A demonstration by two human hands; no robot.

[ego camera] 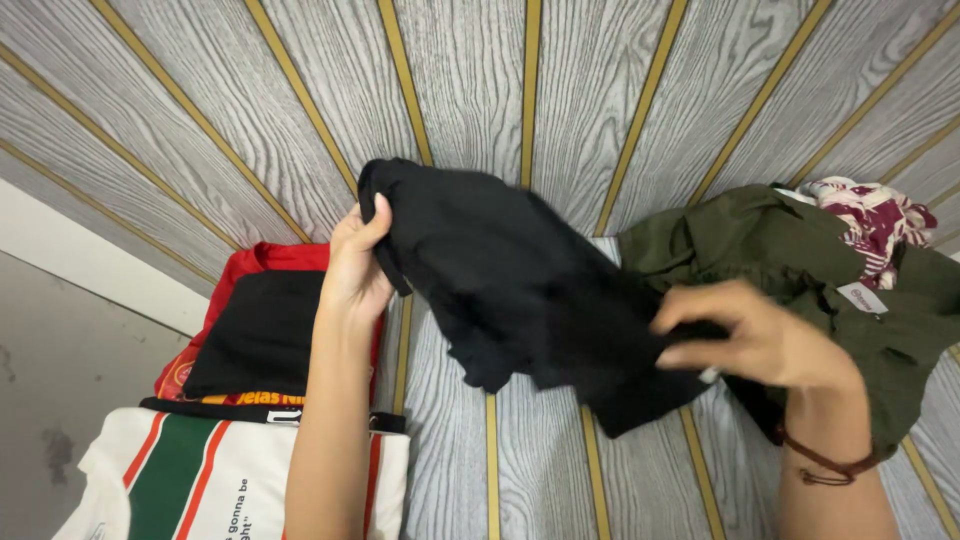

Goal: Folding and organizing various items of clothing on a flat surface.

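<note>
**Black garment held over grey panelled surface**

Your left hand (pixel 355 265) is closed, thumb over the top edge, pinching one corner of a crumpled black cloth garment (pixel 520 290). Your right hand (pixel 755 335) grips the opposite lower edge, fingers curled round the fabric; a dark cord bracelet (pixel 825 463) sits at that wrist. The garment hangs between both hands, above the surface.

Surface: grey wood-grain panels with narrow gold strips (pixel 530 90) fanning outward. At left, a pale plain band (pixel 90 260) borders a darker grey area.

Under your left forearm lies a stack: a red shirt (pixel 265 258), a folded black piece (pixel 260 335), and a white jersey with green and red stripes (pixel 170 475). At right, a rumpled olive-green garment (pixel 800 250) lies touching a maroon-and-white floral cloth (pixel 875 215).
</note>
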